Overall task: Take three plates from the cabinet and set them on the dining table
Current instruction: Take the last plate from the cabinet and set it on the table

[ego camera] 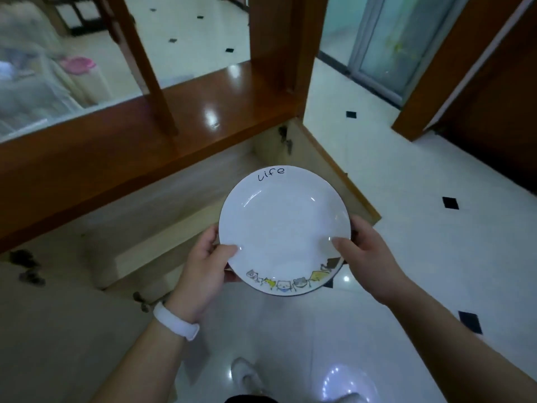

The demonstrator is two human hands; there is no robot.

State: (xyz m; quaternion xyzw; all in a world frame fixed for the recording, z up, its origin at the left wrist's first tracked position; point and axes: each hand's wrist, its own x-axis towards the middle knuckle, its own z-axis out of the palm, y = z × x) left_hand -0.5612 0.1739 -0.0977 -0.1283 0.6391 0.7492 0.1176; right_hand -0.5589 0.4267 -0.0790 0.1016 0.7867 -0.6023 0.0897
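Observation:
A white plate, marked "Life" at its far rim and with cartoon figures along its near rim, is held level in front of me. A dark edge under it hints at more stacked beneath, but I cannot tell how many. My left hand, with a white wristband, grips the plate's left rim, thumb on top. My right hand grips the right rim the same way. The wooden cabinet stands just beyond, its lower doors swung open.
An open cabinet door juts out to the right of the plate; another open door fills the lower left. Glossy white floor tiles with black diamonds spread to the right. A wooden door frame stands at the upper right.

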